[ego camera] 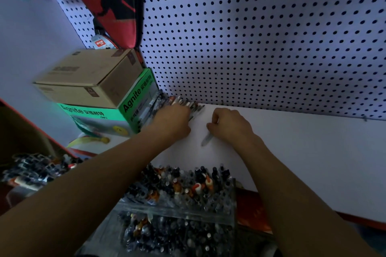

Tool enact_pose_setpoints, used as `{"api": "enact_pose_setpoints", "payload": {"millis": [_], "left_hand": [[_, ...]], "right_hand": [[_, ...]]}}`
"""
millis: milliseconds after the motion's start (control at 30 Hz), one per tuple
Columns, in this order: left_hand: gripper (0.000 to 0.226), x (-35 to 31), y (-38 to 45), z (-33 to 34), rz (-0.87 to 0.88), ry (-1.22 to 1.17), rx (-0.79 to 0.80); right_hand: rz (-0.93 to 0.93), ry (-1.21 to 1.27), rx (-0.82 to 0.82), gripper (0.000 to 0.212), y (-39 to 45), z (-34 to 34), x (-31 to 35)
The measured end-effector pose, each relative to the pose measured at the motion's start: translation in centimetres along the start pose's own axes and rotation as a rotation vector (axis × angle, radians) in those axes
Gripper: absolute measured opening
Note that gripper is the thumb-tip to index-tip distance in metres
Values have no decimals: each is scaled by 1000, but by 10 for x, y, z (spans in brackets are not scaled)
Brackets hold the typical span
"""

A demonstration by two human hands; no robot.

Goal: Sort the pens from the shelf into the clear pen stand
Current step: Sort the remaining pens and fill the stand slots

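At far left 2 brown cartons (89,75) sit stacked on a green box (117,115) in the corner of the white shelf (292,152), and just beside that box the left hand (171,121) lies over a row of pens (183,102) against the pegboard (250,37), fingers reaching onto them (whether they pinch one I cannot tell). Further right, the right hand (229,125) curls around 1 clear pen (206,139) pointing down at the shelf. Below both forearms the clear pen stand (181,198) is packed with upright pens.
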State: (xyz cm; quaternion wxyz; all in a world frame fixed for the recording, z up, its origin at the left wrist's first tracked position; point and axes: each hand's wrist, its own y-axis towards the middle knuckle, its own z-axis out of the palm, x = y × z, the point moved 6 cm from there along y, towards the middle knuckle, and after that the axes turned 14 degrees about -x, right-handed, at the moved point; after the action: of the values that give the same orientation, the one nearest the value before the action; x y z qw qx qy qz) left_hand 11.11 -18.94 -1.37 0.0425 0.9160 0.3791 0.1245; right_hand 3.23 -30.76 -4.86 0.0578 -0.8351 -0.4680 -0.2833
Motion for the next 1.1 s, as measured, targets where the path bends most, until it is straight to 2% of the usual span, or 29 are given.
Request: {"api": "enact_pose_setpoints", "payload": {"millis": [167, 267, 333, 433, 500, 633, 733, 867, 967, 1100], "left_hand": [[16, 4, 3, -1, -50, -60, -22], [23, 11, 2, -5, -120, -202, -31], [29, 15, 0, -15, -172, -332, -34], [38, 20, -12, -37, -277, -574, -27], [35, 23, -26, -56, -369, -776, -12], [20, 29, -69, -96, -548, -1235, -21], [11, 31, -116, -124, -579, -1455, -63], [11, 47, -181, -138, -543, -1534, -154], [3, 68, -221, -127, -553, -1495, -214], [9, 90, -253, -94, -505, -1315, -234]], "right_hand": [[57, -59, -17, 15, -4, -5, -7], [128, 14, -57, 21, -7, -10, -15], [206, 159, -79, 26, -10, -14, -22], [300, 442, -82, 11, -17, -30, -19], [354, 620, -51, 24, -24, -46, -10], [341, 923, -113, 10, -50, -92, 18], [364, 1175, -80, 10, -90, -112, 42], [275, 1230, 8, 7, -148, -118, 84], [182, 1125, 16, 1, -176, -113, 110], [33, 918, 47, 15, -198, -85, 136]]}}
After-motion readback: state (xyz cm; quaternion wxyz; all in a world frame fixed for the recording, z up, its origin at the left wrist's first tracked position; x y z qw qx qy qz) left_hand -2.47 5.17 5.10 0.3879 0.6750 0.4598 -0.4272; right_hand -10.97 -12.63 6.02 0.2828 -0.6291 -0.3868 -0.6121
